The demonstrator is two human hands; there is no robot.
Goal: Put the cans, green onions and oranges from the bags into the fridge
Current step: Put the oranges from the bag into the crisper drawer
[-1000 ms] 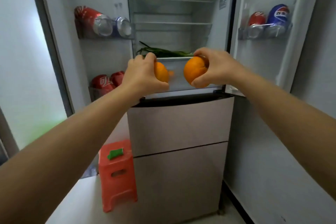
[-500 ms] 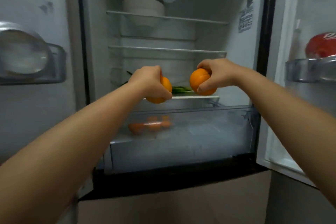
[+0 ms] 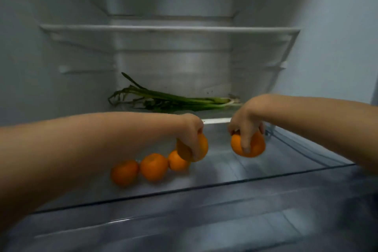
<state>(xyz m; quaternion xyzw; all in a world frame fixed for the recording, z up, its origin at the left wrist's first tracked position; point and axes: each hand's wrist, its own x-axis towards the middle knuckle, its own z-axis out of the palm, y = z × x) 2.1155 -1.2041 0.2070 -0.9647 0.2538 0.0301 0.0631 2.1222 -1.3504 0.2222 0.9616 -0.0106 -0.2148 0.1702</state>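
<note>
Down in the clear crisper drawer (image 3: 306,155) both hands are at work — the left hand (image 3: 192,131) grips one orange (image 3: 202,146) from above, the right hand (image 3: 245,127) another orange (image 3: 255,146), fingers curled round each. Three loose oranges (image 3: 153,166) lie just beside the left one; the green onions (image 3: 173,101) rest on the shelf behind. Firm, round and fairly weighty, the fruit will likely roll on smooth plastic — best held over the top and set down low.

1. You are holding one orange (image 3: 201,147) low in the clear drawer (image 3: 306,149), another orange (image 3: 253,145) to its right.
2. Three oranges (image 3: 153,166) are lying in a touching row on the drawer floor.
3. Green onions (image 3: 173,101) are lying flat on the shelf above, roots pointing right.
</note>
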